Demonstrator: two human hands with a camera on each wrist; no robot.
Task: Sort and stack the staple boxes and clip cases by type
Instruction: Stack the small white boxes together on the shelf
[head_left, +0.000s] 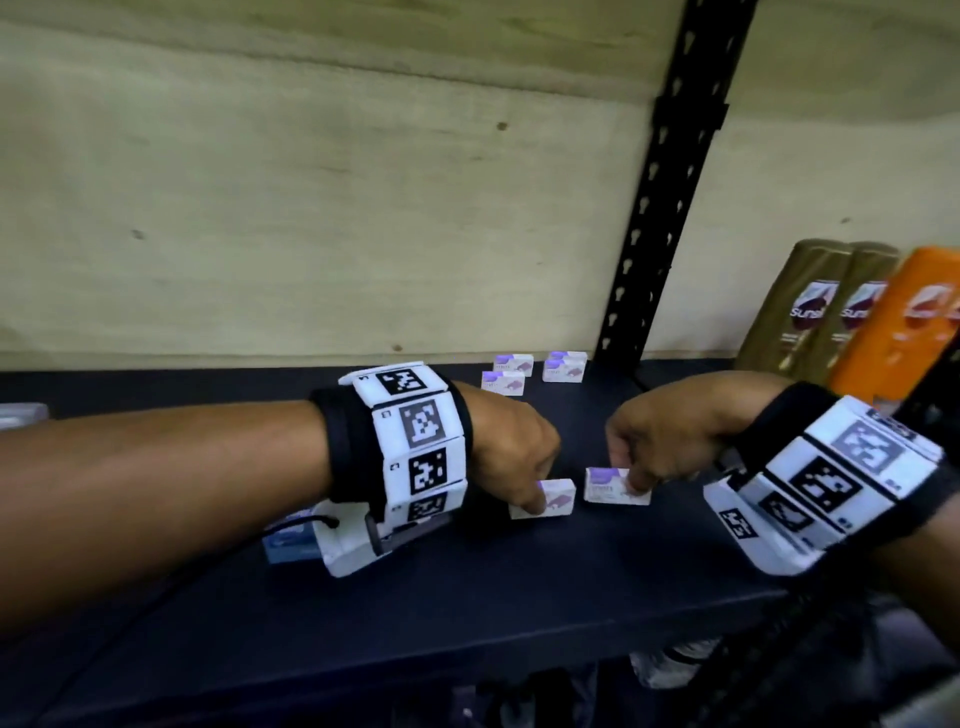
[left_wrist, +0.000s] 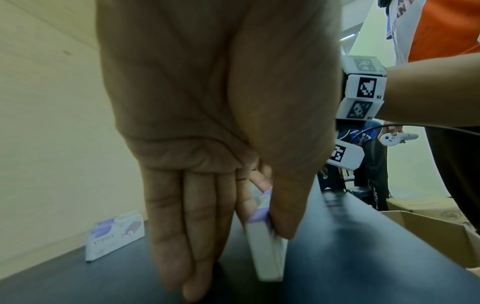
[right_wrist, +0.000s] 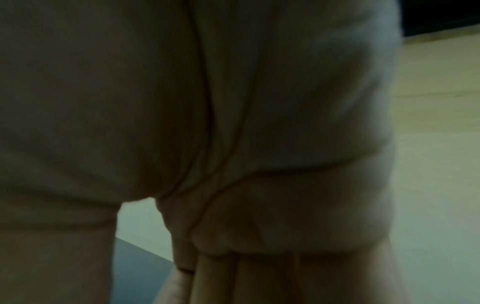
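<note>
Two white-and-purple staple boxes stand close together on the dark shelf (head_left: 467, 623). My left hand (head_left: 537, 496) pinches the left staple box (head_left: 558, 496) between thumb and fingers; the left wrist view shows that box (left_wrist: 267, 246) on edge in the left hand (left_wrist: 257, 224). My right hand (head_left: 631, 480) grips the right staple box (head_left: 605, 486) from above, thumb on its front face. Several more staple boxes (head_left: 511, 376) stand at the back by the wall, two of them stacked (head_left: 565, 366). The right wrist view shows only my dark, blurred right hand (right_wrist: 233, 267).
A blue box (head_left: 285, 540) lies under my left wrist. Gold shampoo bottles (head_left: 815, 312) and an orange one (head_left: 904, 322) stand at the right, beyond a black perforated shelf post (head_left: 660, 197). A plywood wall (head_left: 311, 208) backs the shelf. Another staple box (left_wrist: 116, 236) leans against the wall.
</note>
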